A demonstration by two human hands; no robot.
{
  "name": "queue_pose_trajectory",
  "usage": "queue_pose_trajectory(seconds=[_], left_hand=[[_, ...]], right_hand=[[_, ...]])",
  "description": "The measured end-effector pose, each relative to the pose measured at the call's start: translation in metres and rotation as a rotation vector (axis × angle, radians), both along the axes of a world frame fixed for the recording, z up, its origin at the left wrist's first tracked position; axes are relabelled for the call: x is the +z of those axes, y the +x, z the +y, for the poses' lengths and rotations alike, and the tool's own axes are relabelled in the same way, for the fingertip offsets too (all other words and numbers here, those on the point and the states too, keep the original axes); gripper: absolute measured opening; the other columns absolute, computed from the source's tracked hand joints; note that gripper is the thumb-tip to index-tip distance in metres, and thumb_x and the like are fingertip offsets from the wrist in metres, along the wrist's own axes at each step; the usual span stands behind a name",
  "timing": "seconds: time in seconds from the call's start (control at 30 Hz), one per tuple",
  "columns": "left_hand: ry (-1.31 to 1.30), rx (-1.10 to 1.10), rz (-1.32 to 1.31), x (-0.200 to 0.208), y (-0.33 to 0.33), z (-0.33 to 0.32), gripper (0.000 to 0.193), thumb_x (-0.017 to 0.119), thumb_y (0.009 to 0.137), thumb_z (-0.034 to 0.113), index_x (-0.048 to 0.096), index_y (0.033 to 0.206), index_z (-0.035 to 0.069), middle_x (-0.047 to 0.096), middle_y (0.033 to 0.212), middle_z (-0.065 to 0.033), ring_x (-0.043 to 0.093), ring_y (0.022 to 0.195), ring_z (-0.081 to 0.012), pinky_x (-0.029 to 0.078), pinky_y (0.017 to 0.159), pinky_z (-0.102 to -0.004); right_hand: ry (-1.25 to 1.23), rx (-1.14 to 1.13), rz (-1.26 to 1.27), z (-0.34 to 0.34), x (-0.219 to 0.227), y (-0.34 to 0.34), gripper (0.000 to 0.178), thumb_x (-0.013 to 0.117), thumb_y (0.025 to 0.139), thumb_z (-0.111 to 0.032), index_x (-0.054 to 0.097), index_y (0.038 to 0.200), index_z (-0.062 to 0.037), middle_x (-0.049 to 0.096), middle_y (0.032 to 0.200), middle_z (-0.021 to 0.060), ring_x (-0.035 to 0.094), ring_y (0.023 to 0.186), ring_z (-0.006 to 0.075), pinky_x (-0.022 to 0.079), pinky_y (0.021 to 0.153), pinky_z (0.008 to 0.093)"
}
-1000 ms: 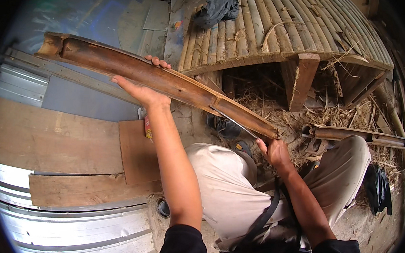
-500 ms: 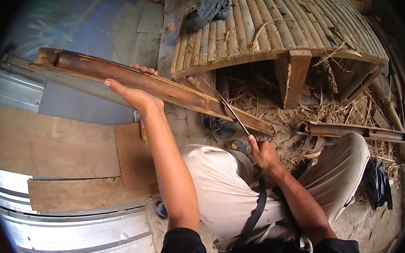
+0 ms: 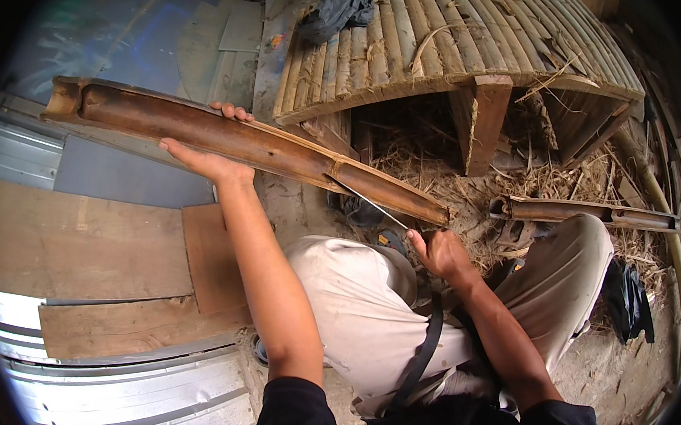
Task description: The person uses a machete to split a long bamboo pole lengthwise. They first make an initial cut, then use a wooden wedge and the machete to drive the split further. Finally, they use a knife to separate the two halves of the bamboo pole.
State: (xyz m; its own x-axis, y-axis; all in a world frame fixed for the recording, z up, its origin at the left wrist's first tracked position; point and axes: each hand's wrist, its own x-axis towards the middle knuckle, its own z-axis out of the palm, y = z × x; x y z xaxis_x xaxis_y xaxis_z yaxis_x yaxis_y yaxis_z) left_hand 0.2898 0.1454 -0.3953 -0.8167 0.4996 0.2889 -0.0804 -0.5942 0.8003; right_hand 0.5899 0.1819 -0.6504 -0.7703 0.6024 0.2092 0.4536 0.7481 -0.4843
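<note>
A long split bamboo half [image 3: 281,152], brown and hollow side up, slants from the upper left down to the middle. My left hand [image 3: 212,160] grips it from beneath, with fingertips over the far edge and the thumb along the near edge. In my right hand [image 3: 444,254] is a knife [image 3: 370,202] with a long narrow blade; its handle is hidden in my fist. The blade's tip meets the bamboo's near edge by the inner node ridge, toward the right end.
A slatted bench [image 3: 423,33] of bamboo poles stands ahead, with a dark plastic bag [image 3: 337,9] on it. Another split bamboo half [image 3: 577,212] lies by my right knee among shavings. Plywood sheets [image 3: 82,238] and corrugated metal [image 3: 132,393] are at left.
The knife blade has slid left along the bamboo, from crossing over its right part to touching its near edge by the ridge. The whole view has shifted slightly.
</note>
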Motion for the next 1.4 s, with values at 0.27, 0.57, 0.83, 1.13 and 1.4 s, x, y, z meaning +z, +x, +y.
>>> queue_pose_trajectory(seconds=[0.27, 0.57, 0.83, 1.13, 1.4], left_hand=[[-0.125, 0.286, 0.016, 0.011, 0.024, 0.018, 0.090, 0.016, 0.088, 0.084, 0.052, 0.098, 0.002, 0.055, 0.081, -0.0127, 0.054, 0.069, -0.0253, 0.048, 0.069, -0.0382], [-0.191, 0.450, -0.025, 0.002, 0.007, 0.007, 0.087, 0.022, 0.087, 0.086, 0.052, 0.094, 0.005, 0.054, 0.077, -0.0094, 0.051, 0.064, -0.0227, 0.047, 0.068, -0.0361], [-0.025, 0.057, 0.024, -0.017, -0.020, -0.005, 0.100, 0.023, 0.076, 0.095, 0.054, 0.098, 0.003, 0.056, 0.082, -0.0123, 0.054, 0.075, -0.0267, 0.047, 0.073, -0.0401], [-0.029, 0.035, 0.014, -0.003, -0.003, 0.011, 0.100, 0.018, 0.078, 0.095, 0.053, 0.095, 0.002, 0.055, 0.080, -0.0122, 0.054, 0.072, -0.0259, 0.048, 0.071, -0.0396], [-0.112, 0.304, 0.017, 0.007, 0.030, 0.025, 0.091, 0.014, 0.089, 0.084, 0.051, 0.099, 0.002, 0.054, 0.082, -0.0133, 0.054, 0.071, -0.0266, 0.049, 0.073, -0.0396]], right_hand=[[-0.293, -0.265, 0.132, -0.001, 0.008, -0.001, 0.066, 0.063, 0.094, -0.045, 0.056, 0.052, 0.0047, 0.056, 0.057, 0.0298, 0.060, 0.054, 0.0479, 0.046, 0.047, 0.0506], [-0.722, -0.425, -0.082, 0.019, 0.042, 0.005, 0.075, 0.048, 0.098, -0.057, 0.066, 0.070, 0.0093, 0.060, 0.066, 0.0323, 0.064, 0.069, 0.0506, 0.052, 0.065, 0.0515], [-0.390, 0.037, 0.166, 0.011, 0.006, 0.012, 0.031, 0.069, 0.093, -0.021, 0.064, 0.095, 0.0089, 0.048, 0.057, 0.0209, 0.047, 0.050, 0.0378, 0.036, 0.045, 0.0431], [0.858, 0.109, 0.138, 0.015, -0.040, 0.013, 0.044, 0.073, 0.088, -0.011, 0.056, 0.127, 0.0019, 0.041, 0.064, 0.0029, 0.038, 0.054, 0.0183, 0.029, 0.044, 0.0340], [0.165, -0.123, 0.286, 0.010, -0.039, 0.007, 0.040, 0.074, 0.088, -0.035, 0.060, 0.075, 0.0002, 0.042, 0.051, 0.0112, 0.041, 0.039, 0.0296, 0.031, 0.036, 0.0425]])
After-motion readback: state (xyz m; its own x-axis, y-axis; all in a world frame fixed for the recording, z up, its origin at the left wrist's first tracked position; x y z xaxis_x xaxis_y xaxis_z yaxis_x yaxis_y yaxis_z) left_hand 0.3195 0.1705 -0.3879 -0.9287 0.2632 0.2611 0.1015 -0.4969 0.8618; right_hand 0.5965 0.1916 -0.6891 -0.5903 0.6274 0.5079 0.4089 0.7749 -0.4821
